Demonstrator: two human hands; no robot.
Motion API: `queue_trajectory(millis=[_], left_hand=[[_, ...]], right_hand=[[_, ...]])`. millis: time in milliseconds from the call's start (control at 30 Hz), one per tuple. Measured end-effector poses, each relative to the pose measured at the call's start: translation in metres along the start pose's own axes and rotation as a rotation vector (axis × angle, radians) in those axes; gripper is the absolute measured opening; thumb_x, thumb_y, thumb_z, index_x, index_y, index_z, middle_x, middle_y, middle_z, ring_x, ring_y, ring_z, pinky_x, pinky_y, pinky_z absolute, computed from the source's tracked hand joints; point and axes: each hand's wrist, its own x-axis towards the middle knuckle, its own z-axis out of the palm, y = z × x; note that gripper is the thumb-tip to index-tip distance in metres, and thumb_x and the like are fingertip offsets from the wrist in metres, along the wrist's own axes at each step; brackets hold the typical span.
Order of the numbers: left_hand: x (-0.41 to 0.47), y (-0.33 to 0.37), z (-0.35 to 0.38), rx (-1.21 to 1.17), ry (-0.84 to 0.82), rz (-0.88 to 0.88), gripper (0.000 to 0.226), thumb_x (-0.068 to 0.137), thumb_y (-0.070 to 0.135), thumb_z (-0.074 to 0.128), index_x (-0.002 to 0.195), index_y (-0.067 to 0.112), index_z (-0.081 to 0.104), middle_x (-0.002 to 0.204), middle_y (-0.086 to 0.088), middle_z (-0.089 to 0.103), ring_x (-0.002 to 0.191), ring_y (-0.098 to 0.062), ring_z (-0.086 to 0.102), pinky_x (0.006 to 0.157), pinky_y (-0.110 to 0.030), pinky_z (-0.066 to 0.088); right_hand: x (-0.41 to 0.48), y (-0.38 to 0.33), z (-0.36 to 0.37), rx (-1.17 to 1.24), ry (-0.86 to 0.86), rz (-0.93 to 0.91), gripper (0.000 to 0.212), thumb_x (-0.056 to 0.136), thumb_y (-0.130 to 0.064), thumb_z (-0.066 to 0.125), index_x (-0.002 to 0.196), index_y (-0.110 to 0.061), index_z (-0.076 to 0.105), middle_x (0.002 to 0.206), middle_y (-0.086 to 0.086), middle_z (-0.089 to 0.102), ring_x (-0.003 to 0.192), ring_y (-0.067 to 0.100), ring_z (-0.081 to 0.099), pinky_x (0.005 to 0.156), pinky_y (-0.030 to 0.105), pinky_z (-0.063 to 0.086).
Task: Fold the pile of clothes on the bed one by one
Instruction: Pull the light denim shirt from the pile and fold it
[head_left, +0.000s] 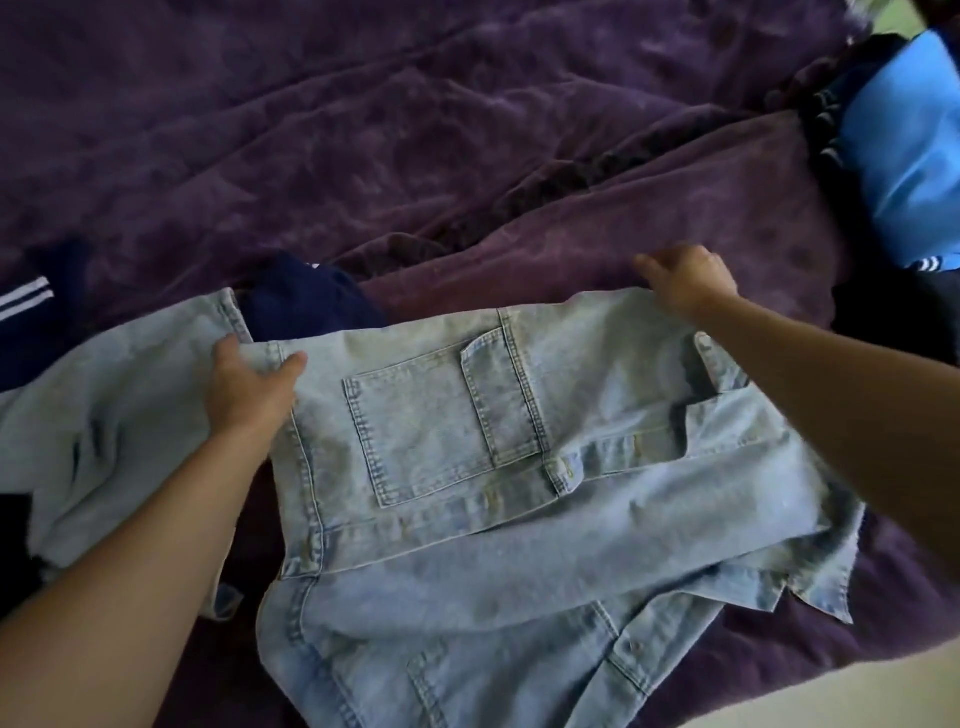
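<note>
On a rumpled purple bedspread (467, 130), which I watch from afar through the head camera, a person works on a pale denim jacket (519, 519) that lies across the near part of the bed, its patch pocket (415, 431) facing up. The left hand (249, 384) grips the far left corner of a doubled-over panel, thumb on top of the cloth. The right hand (685, 283) holds the far right corner, fingers curled over the edge. One sleeve (104, 431) lies loose to the left, outside the fold. I judge the step in hand to be the folding of this one garment, roughly midway: a panel is laid over, but the sleeve and the lower front are not yet gathered in. The next move, I reckon, calls for both hands to hold that far edge taut and level while squaring it, then to bring the sleeve across. A navy garment (306, 306) lies just beyond the jacket, a white-striped navy piece (31, 306) at far left and a bright blue item (904, 156) at far right. Whether any of these is folded I cannot tell.
</note>
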Motion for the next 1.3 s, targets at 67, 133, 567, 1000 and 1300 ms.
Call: queue_trajectory(millis=[67, 133, 567, 1000, 1300], left_hand=[[0.007, 0.003, 0.007, -0.079, 0.039, -0.043, 0.047, 0.077, 0.031, 0.075, 0.117, 0.015, 0.058, 0.114, -0.011, 0.064, 0.098, -0.029, 0.061, 0.08, -0.031, 0.046], [0.006, 0.002, 0.008, -0.157, 0.057, -0.066, 0.024, 0.078, 0.017, 0.074, 0.1, 0.016, 0.064, 0.1, -0.011, 0.067, 0.087, -0.027, 0.063, 0.072, -0.028, 0.044], [0.052, 0.076, -0.044, -0.379, 0.233, 0.036, 0.045, 0.079, 0.004, 0.054, 0.119, 0.019, 0.067, 0.117, -0.001, 0.067, 0.104, -0.015, 0.064, 0.096, -0.031, 0.051], [-0.062, -0.023, 0.045, 0.995, -0.233, 0.578, 0.082, 0.067, 0.027, 0.081, 0.139, 0.02, 0.043, 0.136, -0.014, 0.042, 0.123, -0.036, 0.04, 0.092, -0.049, 0.035], [-0.044, -0.002, 0.0, 0.68, 0.053, 0.761, 0.01, 0.071, -0.001, 0.056, 0.079, -0.003, 0.061, 0.081, -0.023, 0.057, 0.078, -0.041, 0.055, 0.065, -0.047, 0.041]], right_hand=[[0.007, -0.014, 0.011, 0.051, -0.17, -0.072, 0.054, 0.086, -0.064, 0.052, 0.112, -0.02, 0.07, 0.106, 0.013, 0.067, 0.104, 0.033, 0.062, 0.085, 0.034, 0.047], [-0.006, -0.021, 0.027, -0.036, -0.333, -0.214, 0.046, 0.081, -0.063, 0.059, 0.104, -0.025, 0.071, 0.096, 0.007, 0.068, 0.097, 0.028, 0.064, 0.078, 0.03, 0.048], [0.007, -0.049, -0.055, 0.215, 0.262, -0.474, 0.042, 0.086, -0.057, 0.052, 0.115, -0.029, 0.062, 0.105, 0.008, 0.07, 0.101, 0.035, 0.062, 0.077, 0.038, 0.046], [-0.022, 0.094, 0.017, -0.461, 0.033, -0.48, 0.082, 0.073, -0.024, 0.07, 0.146, -0.03, 0.033, 0.157, 0.012, 0.019, 0.144, 0.033, 0.018, 0.104, 0.052, 0.029], [-0.013, 0.096, -0.031, -0.003, 0.471, -0.37, 0.039, 0.079, -0.016, 0.052, 0.115, -0.02, 0.066, 0.12, 0.009, 0.057, 0.107, 0.037, 0.05, 0.083, 0.046, 0.046]])
